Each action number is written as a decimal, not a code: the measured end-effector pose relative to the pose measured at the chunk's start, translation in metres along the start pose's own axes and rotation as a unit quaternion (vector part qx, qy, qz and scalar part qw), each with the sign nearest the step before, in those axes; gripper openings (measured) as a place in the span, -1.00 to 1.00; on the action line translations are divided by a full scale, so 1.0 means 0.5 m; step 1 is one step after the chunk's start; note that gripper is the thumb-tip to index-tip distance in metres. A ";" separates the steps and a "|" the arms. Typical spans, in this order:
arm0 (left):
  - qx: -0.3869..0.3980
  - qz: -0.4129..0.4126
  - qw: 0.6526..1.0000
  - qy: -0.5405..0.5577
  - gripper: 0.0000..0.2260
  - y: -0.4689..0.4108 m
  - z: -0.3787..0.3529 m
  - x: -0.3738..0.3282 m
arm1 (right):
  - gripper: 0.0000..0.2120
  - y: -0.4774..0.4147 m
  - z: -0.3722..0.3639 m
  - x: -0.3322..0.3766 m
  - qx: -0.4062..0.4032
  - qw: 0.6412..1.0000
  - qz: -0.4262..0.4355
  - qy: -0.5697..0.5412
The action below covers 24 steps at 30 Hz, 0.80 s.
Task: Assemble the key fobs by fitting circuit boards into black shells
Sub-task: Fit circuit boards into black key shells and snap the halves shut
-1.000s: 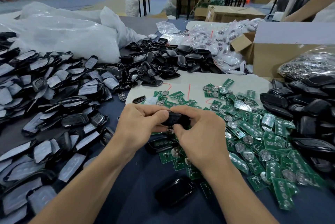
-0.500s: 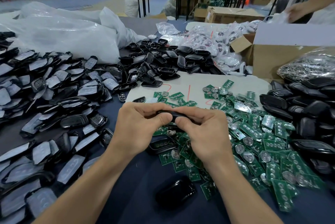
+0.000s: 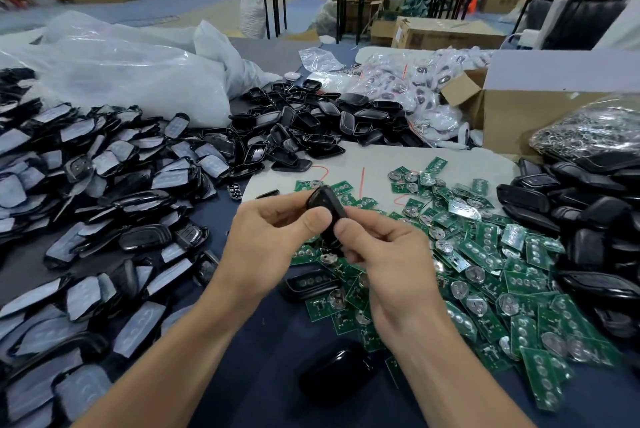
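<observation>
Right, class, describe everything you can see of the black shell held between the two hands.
The black shell is a rounded, oblong piece of glossy, plastic-looking casing, with its smooth outer face toward the camera. It is held up, tilted with its far end leaning left, above the scattered green circuit boards. The left hand pinches its left side and the right hand its right, thumbs on the near face. Its lower part is hidden; whether a board sits inside cannot be seen.
</observation>
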<state>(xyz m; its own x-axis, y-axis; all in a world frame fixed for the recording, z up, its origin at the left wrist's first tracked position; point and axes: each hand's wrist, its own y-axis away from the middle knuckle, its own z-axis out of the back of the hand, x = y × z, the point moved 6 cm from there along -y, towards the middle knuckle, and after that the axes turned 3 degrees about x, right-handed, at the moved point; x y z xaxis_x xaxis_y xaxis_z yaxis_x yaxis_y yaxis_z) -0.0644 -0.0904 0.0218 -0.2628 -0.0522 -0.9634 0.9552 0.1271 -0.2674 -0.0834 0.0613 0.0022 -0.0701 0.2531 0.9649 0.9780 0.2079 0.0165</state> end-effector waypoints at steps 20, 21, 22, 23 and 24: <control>-0.049 0.091 0.993 0.049 -0.51 0.006 -0.005 0.034 | -0.86 0.004 -0.024 -0.025 0.032 0.998 -0.054 -0.022; -0.047 0.098 0.993 0.049 -0.45 0.006 -0.005 0.038 | -0.87 0.004 -0.024 -0.025 0.031 0.997 -0.058 -0.027; -0.046 0.105 0.993 0.038 -0.37 0.007 -0.004 0.042 | -0.88 0.003 -0.023 -0.025 0.028 0.997 -0.061 -0.034; -0.046 0.108 0.993 0.023 -0.33 0.007 -0.002 0.045 | -0.89 0.002 -0.021 -0.026 0.025 0.997 -0.066 -0.042; -0.049 0.108 0.993 0.014 -0.32 0.006 0.000 0.047 | -0.90 0.000 -0.019 -0.027 0.021 0.996 -0.071 -0.051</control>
<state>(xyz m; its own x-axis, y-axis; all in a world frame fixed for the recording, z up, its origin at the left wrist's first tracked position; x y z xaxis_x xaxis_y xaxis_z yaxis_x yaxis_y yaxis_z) -0.0676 -0.0913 -0.0019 -0.0584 0.0139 -0.9982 0.9723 0.2275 -0.0537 -0.0803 0.0490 -0.0081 -0.2292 0.3117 0.9221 0.9479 0.2868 0.1387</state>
